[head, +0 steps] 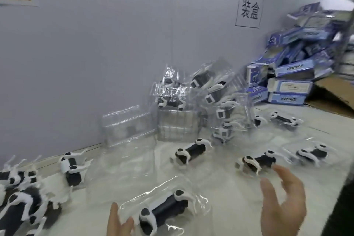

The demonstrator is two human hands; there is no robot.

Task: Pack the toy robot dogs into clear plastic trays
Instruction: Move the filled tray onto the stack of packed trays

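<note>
One toy robot dog [162, 210] already lies in a clear plastic tray [199, 201] at the near edge of the table [233, 193]; the left hand [118, 222] touches that tray's left end, the fingers that show lying straight, while the right hand [283, 203] hangs above the table, fingers spread and loosely bent, gripping nothing. By my reading this tray is filled and the step in hand is fetching the next dog; the nearest loose dog [256, 161] lies just beyond the right fingertips, and taking it calls for a short reach forward and a grip across its dark body, not its thin white legs. Empty trays [172, 126] stand against the wall [95, 44], beside a leaning heap of packed trays [220, 101]; a reach there must pass over another dog [191, 151]. Open room lies between the hands; more dogs [19, 193] crowd the left, blue boxes [287, 67] the far right.
</note>
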